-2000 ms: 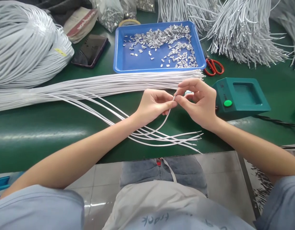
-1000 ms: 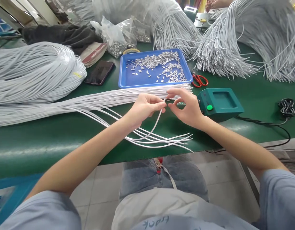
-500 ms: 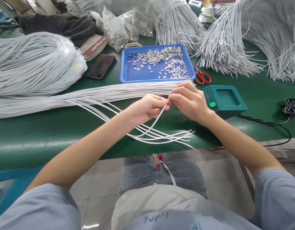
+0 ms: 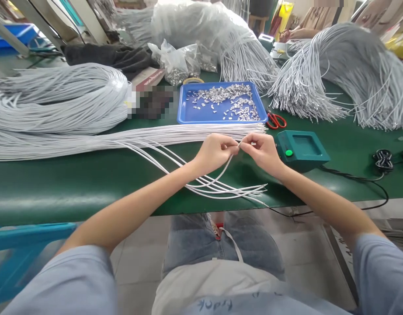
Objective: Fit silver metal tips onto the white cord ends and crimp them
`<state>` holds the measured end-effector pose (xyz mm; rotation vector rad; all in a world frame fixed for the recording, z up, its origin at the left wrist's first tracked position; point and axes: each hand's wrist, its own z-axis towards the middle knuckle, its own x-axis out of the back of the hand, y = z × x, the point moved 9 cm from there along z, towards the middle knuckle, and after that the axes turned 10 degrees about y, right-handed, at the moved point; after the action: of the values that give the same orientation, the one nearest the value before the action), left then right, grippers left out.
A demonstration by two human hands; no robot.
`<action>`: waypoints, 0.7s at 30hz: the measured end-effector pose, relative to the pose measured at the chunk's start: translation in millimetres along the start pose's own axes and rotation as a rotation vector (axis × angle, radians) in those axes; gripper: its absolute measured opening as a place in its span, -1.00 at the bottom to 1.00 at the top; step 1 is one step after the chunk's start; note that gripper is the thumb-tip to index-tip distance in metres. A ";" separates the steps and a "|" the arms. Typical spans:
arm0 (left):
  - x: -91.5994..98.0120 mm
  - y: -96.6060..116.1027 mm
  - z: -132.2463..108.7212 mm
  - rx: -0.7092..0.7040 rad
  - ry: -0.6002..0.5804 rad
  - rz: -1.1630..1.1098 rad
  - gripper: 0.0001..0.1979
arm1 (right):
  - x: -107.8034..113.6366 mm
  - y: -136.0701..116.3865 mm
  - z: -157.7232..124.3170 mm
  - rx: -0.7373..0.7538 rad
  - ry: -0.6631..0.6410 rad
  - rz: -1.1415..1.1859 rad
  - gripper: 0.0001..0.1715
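My left hand pinches a white cable close to its end, above the green table. Fingertip to fingertip with it, my right hand is closed on the tip of the same cable; the very end is mostly hidden by the fingers. From there the cable curves down and left to a few loose white cables, whose ends lie near the table's front edge. Behind my hands a long bundle of white cables stretches across the table. A blue tray with many small metal pieces stands beyond it.
Red-handled scissors lie right of the tray. A green device with a bright green button sits by my right hand, its black cord trailing right. Large grey cable coils lie left, more cable bundles at back right. A person's arm shows far back.
My left hand has turned over so its back faces up, and both hands have come together at the cable's end. The camera view has tilted up and shifted slightly.
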<state>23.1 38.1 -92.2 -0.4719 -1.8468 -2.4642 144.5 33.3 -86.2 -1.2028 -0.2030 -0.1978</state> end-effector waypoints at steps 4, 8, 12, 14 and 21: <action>9.1 19.3 -4.5 -0.500 0.136 0.330 -0.83 | -34.2 27.1 -16.0 -0.539 -0.212 0.354 -0.64; 10.9 -13.5 3.9 -0.165 0.168 0.121 -0.89 | -10.9 25.6 -3.3 -0.402 -0.102 0.173 -0.71; -10.0 -42.6 1.1 0.170 0.063 -0.176 -0.73 | 40.3 -0.4 15.4 0.120 -0.024 -0.679 -0.78; -14.4 -48.3 0.5 0.224 0.043 -0.210 -0.65 | 49.3 6.7 17.9 0.156 -0.168 -0.964 -0.77; -18.0 -57.1 -0.9 0.324 -0.003 -0.201 -0.74 | 42.9 19.0 12.5 0.187 -0.425 -1.266 -0.71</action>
<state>28.6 51.4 -150.3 -0.2865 -2.3398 -2.2040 190.2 49.7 -87.8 -0.7671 -1.3218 -0.9940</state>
